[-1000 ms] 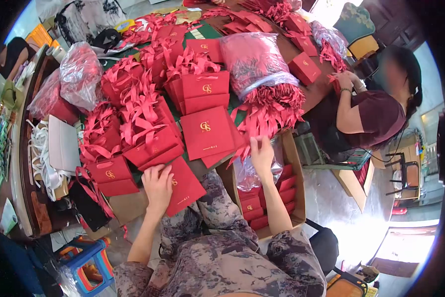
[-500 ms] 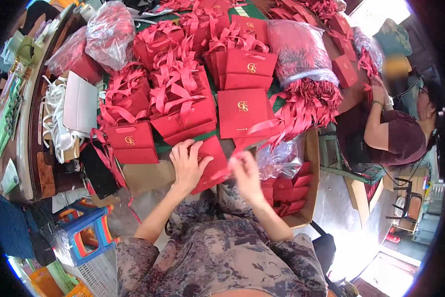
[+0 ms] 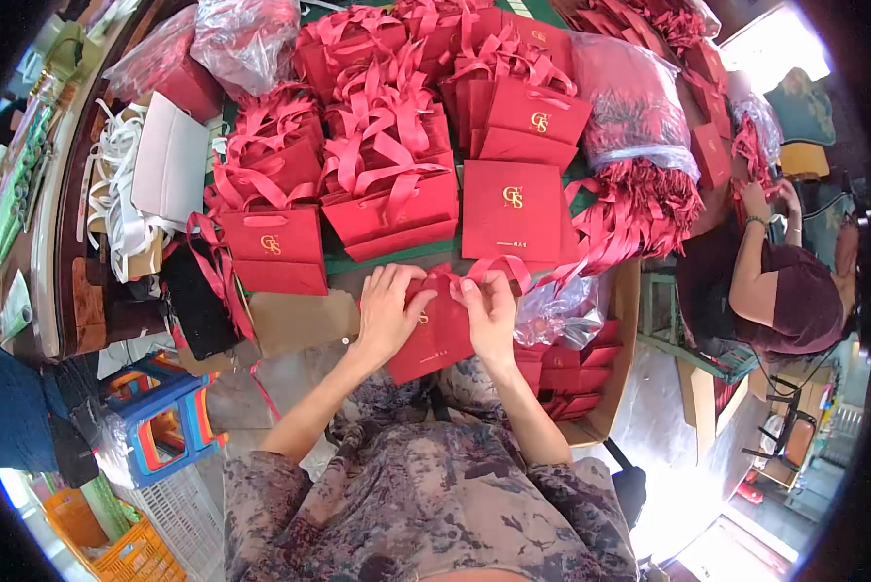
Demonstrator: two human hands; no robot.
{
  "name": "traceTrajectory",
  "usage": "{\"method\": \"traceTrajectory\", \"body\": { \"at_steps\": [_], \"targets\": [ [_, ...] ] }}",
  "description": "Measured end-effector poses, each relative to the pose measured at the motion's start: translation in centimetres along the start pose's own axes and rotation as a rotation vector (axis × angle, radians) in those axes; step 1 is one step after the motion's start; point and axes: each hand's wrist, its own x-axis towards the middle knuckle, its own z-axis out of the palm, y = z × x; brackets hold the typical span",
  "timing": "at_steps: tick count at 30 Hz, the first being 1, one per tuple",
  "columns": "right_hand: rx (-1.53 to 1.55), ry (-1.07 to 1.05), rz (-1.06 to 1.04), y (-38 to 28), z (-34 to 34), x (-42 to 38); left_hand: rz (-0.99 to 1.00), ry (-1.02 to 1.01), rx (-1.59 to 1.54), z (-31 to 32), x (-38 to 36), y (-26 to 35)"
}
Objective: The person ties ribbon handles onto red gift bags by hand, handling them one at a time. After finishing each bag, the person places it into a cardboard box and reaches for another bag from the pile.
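A small red paper gift bag (image 3: 439, 344) with gold lettering is tilted in front of me, above my lap. My left hand (image 3: 389, 312) grips its upper left side, thumb on the front, partly covering the letters. At the bag's upper right edge, my right hand (image 3: 492, 318) pinches a red ribbon (image 3: 503, 268), which loops up behind the fingers. How the ribbon passes through the bag is hidden by my fingers. Just beyond lies a flat stack of red bags (image 3: 511, 218), beside a loose bundle of red ribbons (image 3: 615, 218).
Rows of red bags with ribbon handles (image 3: 389, 199) fill the table. A plastic-wrapped bundle (image 3: 634, 107) lies at the back right. By my right knee stands a cardboard box (image 3: 622, 373) holding red bags. Blue stools (image 3: 169, 417) are at left; a co-worker (image 3: 794, 281) sits at right.
My right hand, blurred before, has moved up to the bag's top edge with the ribbon. My left hand still holds the bag. The whole view has shifted slightly.
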Motion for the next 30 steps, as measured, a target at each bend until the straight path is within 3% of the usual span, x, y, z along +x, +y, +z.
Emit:
{"method": "traceTrajectory", "body": {
  "at_steps": [6, 8, 9, 10, 12, 14, 19, 22, 24, 26, 28, 30],
  "targets": [
    [-0.078, 0.047, 0.116, -2.5, -0.7, -1.9, -0.01, 0.06, -0.015, 0.4, 0.2, 0.3],
    [-0.593, 0.26, -0.109, -3.5, -1.0, -3.2, -0.02, 0.06, -0.027, 0.4, 0.2, 0.3],
    [-0.663, 0.337, -0.317, -3.4, -1.1, -3.3, -0.026, 0.061, -0.041, 0.4, 0.2, 0.3],
    [-0.665, 0.336, -0.316, -3.5, -1.2, -3.4, -0.028, 0.061, -0.042, 0.3, 0.3, 0.3],
    [-0.878, 0.104, -0.642, -4.1, -1.1, -3.7, -0.025, 0.031, -0.064, 0.0, 0.3, 0.4],
    [-0.921, -0.023, -0.661, -4.0, 0.1, -2.7, -0.016, 0.028, -0.066, -0.2, 0.4, 0.7],
    [-1.054, -0.196, -0.622, -2.2, 0.6, -0.1, 0.023, 0.019, -0.087, -0.2, 0.1, 0.5],
    [-1.076, -0.172, -0.61, -1.1, 0.0, 0.1, 0.04, -0.056, -0.106, -0.9, 0.3, 0.8],
    [-1.057, -0.154, -0.571, -1.0, -0.5, -0.3, -0.134, -0.142, -0.193, -1.8, 0.3, 1.3],
    [-1.031, -0.14, -0.531, -1.0, -0.5, -1.2, -0.178, -0.174, -0.241, -2.0, 0.4, 0.8],
    [-0.844, -0.176, -0.289, -1.5, -0.4, -2.4, -0.194, -0.224, -0.229, -2.3, 0.7, 0.8],
    [-0.772, -0.127, -0.24, -1.9, 0.4, -2.6, -0.213, -0.269, -0.257, -2.8, 1.0, 1.3]
  ]
}}
